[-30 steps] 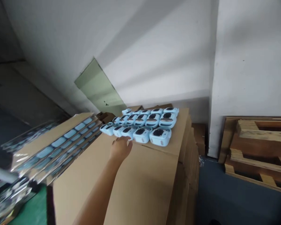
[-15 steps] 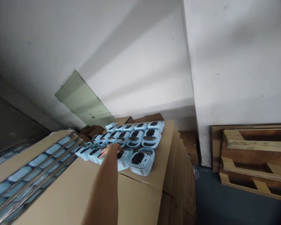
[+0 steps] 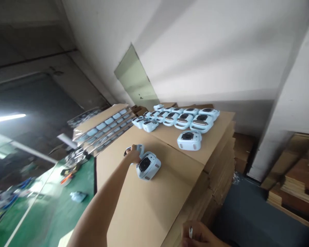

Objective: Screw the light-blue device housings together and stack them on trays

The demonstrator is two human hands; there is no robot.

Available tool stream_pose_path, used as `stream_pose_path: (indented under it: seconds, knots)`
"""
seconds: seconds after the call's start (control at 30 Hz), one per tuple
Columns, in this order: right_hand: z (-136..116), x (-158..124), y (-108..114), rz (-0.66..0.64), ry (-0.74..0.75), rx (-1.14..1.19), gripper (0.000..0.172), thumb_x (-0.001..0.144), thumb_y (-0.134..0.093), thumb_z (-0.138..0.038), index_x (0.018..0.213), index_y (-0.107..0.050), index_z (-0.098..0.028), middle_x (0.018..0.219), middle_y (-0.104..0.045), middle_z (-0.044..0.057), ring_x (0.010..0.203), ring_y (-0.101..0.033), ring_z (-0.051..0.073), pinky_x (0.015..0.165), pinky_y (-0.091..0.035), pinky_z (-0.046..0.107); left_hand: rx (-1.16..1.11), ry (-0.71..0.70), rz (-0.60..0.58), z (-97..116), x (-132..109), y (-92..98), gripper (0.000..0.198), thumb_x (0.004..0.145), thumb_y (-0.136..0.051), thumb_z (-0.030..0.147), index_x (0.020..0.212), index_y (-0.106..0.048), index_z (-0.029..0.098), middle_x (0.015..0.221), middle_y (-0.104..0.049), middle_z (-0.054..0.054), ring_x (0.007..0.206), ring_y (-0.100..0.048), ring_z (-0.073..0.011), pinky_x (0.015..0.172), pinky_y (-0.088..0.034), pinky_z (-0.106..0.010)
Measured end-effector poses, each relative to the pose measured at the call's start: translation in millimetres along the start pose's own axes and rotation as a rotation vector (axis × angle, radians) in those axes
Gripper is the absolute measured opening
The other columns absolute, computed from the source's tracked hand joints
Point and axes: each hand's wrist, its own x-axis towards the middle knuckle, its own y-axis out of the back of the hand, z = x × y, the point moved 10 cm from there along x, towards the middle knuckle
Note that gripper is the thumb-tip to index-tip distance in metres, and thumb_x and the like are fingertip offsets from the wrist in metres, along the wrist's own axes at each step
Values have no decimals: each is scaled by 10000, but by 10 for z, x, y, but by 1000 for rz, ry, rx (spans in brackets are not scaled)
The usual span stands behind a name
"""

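My left hand is closed on light blue plastic housings over the cardboard. One held housing, with a dark round part on its face, hangs tilted to the right of my fingers; a second housing is partly hidden behind them. At the bottom edge my right hand has its fingers curled round a small white stick-like object, whose kind I cannot make out. Beyond my left hand, several matching housings stand in rows on the cardboard sheet. One single housing stands nearer, apart from them.
Left of the stack, film-wrapped layers of light blue parts stand between cardboard sheets. A green table with loose items lies at lower left. Wooden pallets lean at right beside the wall.
My left hand has lifted housings out of the near row and drawn them back toward me. The view has swung left, and my right hand has come into sight.
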Motion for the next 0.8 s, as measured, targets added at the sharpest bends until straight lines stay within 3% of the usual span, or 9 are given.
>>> stream_pose_path:
  seconds: [0.07, 0.17, 0.3, 0.4, 0.47, 0.57, 0.7, 0.8]
  knots:
    - [62, -32, -140, -50, -42, 5, 515, 775, -529, -654, 668, -518, -151, 649, -491, -5, 577, -445, 83, 529, -327, 208, -12, -2, -42, -235, -375, -153, 270, 573, -728, 209, 832, -689, 142, 1484, -254, -172, 1326, -146, -505, 930, -284, -687]
    - [40, -22, -387, -131, -51, -43, 580, 752, -495, -708, 645, -550, -141, 647, -502, 7, 583, -469, 95, 550, -342, 222, -53, -40, -45, -463, -903, -274, 139, 548, -705, 211, 667, -680, 142, 1542, -118, -94, 1359, -93, -460, 1007, -261, -616]
    - [-4, 67, -776, -213, -46, -66, 596, 752, -486, -716, 643, -576, -137, 648, -488, 11, 584, -475, 99, 577, -359, 233, -162, -93, 26, -681, -1549, -277, 74, 541, -687, 198, 571, -640, 150, 1537, -148, -42, 1366, -180, -350, 1076, -273, -406]
    - [-29, 156, -1074, -242, 24, 5, 596, 806, -419, -698, 587, -513, -151, 600, -498, 15, 593, -493, 113, 613, -376, 251, -286, -109, 92, -883, -2114, -298, 64, 606, -641, 212, 646, -653, 164, 1506, -225, -43, 1320, -303, -280, 1065, -300, -331]
    - [50, 195, -1309, -303, -15, 90, 589, 812, -399, -702, 558, -432, -172, 501, -436, -16, 496, -447, 100, 555, -362, 247, -511, -141, 200, -1028, -2581, -319, 97, 646, -625, 263, 661, -644, 170, 1453, -309, -66, 1268, -378, -276, 1046, -334, -338]
    - [134, 214, -1669, -415, -80, 133, 533, 791, -466, -680, 604, -390, -186, 471, -314, -69, 419, -283, 65, 451, -243, 219, -897, -160, 432, -1318, -3402, -453, 195, 652, -661, 355, 608, -616, 171, 1374, -383, -95, 1219, -426, -307, 1031, -361, -379]
    - [77, 218, -2141, -504, -93, 109, 427, 879, -361, -595, 743, -409, -193, 551, -251, -73, 481, -199, 82, 464, -198, 224, -1130, -61, 693, -1629, -4565, -894, 334, 618, -678, 518, 607, -614, 191, 1317, -441, -89, 1242, -400, -340, 1063, -314, -438]
    - [73, 151, -2630, -578, -62, -151, 344, 929, -337, -496, 778, -411, -195, 597, -312, -58, 525, -268, 90, 501, -251, 223, -1189, 153, 802, -1729, -5368, -1283, 463, 567, -623, 657, 561, -586, 196, 1229, -512, -98, 1211, -430, -349, 1068, -299, -451]
